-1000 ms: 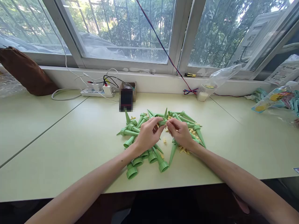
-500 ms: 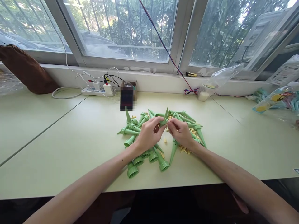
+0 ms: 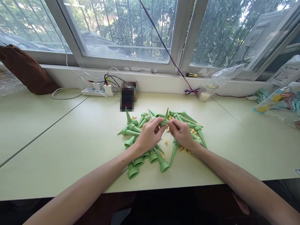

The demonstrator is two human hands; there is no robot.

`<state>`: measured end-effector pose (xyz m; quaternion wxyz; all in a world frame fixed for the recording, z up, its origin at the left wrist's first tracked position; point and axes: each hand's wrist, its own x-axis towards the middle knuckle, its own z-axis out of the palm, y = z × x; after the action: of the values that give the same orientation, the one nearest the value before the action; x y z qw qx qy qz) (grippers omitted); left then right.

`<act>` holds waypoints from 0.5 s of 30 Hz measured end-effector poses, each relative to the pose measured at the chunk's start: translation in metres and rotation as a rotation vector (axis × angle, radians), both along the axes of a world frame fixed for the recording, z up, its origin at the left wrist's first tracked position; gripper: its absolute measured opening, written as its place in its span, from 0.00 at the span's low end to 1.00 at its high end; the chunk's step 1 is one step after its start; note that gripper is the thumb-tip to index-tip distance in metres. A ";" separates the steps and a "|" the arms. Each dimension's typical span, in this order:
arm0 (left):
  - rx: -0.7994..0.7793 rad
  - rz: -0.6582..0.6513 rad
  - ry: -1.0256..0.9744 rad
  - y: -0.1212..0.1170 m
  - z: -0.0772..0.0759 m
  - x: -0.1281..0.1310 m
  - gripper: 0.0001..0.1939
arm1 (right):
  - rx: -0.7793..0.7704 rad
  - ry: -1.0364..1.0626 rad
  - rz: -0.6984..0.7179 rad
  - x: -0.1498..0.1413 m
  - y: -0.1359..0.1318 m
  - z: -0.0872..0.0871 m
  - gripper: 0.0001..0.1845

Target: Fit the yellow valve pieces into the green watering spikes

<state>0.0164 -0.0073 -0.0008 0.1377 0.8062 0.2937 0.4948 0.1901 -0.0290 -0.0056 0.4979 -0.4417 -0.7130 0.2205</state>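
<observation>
My left hand (image 3: 150, 132) grips a green plastic watering spike (image 3: 164, 122) around its wide collar. My right hand (image 3: 181, 132) meets it from the right, thumb and fingertips pinched together against the collar's side; whatever lies between them is too small and hidden to make out. Around both hands lie several more green spikes, such as one (image 3: 163, 164) at the front with its round mouth toward me. Small yellow plastic pieces (image 3: 185, 150) are scattered beneath and beside my right hand, and a single yellow piece (image 3: 166, 142) rests on the table between the hands.
The pale table (image 3: 70, 150) has its front edge below my forearms. Toward the window stand a power strip (image 3: 98, 92) with cables, a small box (image 3: 133, 86) and a blurred dark item (image 3: 127, 98). Plastic bags (image 3: 272, 100) lie at the right, a brown bag (image 3: 28, 70) at the left.
Almost nothing differs. Both hands stay at the green spike, with only a very slight shift of the fingers.
</observation>
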 end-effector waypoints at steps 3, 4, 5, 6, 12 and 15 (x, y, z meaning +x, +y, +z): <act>-0.007 0.001 0.001 0.000 -0.001 0.000 0.07 | 0.000 0.001 0.006 0.000 0.000 0.000 0.22; -0.008 0.002 0.001 0.000 -0.001 0.000 0.07 | -0.001 0.004 0.012 0.000 0.000 0.000 0.22; -0.010 0.001 0.000 0.000 -0.001 0.000 0.07 | -0.002 0.008 0.016 0.000 0.000 0.000 0.22; -0.010 -0.001 0.000 0.000 -0.001 0.000 0.07 | -0.004 0.012 0.020 0.000 0.000 0.000 0.21; -0.009 -0.009 0.008 -0.002 0.001 0.001 0.05 | -0.020 0.006 0.017 -0.001 -0.001 0.000 0.23; -0.023 -0.013 0.030 -0.003 0.001 0.001 0.04 | -0.032 0.005 0.018 -0.001 0.000 0.000 0.23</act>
<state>0.0178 -0.0103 0.0004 0.1458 0.8137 0.2961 0.4785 0.1895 -0.0295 -0.0057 0.4903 -0.4426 -0.7122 0.2376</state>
